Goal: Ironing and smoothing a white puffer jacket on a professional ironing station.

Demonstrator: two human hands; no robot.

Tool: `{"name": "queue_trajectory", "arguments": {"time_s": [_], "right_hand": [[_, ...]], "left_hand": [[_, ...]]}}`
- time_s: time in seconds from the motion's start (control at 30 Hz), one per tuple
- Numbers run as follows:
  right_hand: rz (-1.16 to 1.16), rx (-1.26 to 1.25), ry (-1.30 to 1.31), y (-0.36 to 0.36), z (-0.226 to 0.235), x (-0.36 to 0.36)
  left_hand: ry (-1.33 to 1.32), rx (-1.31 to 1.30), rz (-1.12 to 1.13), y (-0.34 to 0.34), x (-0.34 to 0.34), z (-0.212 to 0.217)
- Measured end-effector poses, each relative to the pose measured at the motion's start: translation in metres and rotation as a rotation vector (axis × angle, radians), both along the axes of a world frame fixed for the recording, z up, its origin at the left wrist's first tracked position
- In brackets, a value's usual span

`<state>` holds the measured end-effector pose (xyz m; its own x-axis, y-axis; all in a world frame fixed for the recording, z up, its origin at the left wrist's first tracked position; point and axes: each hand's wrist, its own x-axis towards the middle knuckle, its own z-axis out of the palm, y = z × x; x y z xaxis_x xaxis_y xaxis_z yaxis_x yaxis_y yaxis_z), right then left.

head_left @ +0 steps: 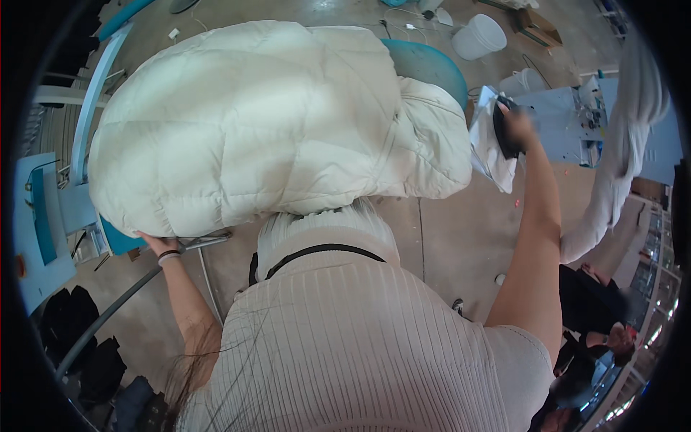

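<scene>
A cream quilted puffer jacket [245, 122] lies spread over a teal-covered ironing board [435, 63], which shows past its upper right edge. One puffy sleeve [435, 140] sits at the jacket's right end. At the lower left edge of the jacket, my left hand [160, 245] grips the hem, its fingertips partly hidden by the fabric. Off to the right of the board, my right hand [520, 128] is closed round a dark-handled iron [506, 129]. White material [495, 162] lies beside and below the iron.
A thick white-wrapped hose [622, 151] hangs on the right. Two white buckets [480, 37] and a cardboard box [536, 27] stand on the far floor. Dark garments [68, 317] are piled at lower left. Other people [594, 302] are at lower right. A grey tube [108, 313] curves near my left arm.
</scene>
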<state>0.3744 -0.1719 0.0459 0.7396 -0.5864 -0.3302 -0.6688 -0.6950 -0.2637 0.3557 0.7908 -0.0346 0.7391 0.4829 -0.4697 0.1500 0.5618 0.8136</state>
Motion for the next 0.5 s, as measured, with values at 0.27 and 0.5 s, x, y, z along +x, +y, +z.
{"name": "queue_trajectory", "arguments": {"time_s": [0.27, 0.5], "right_hand": [[0.064, -0.823, -0.432, 0.028, -0.008, -0.005], [0.532, -0.144, 0.144, 0.155, -0.035, -0.009]], "left_hand": [[0.111, 0.227, 0.013, -0.032, -0.023, -0.011], [0.232, 0.957, 0.333, -0.046, 0.006, 0.017]]}}
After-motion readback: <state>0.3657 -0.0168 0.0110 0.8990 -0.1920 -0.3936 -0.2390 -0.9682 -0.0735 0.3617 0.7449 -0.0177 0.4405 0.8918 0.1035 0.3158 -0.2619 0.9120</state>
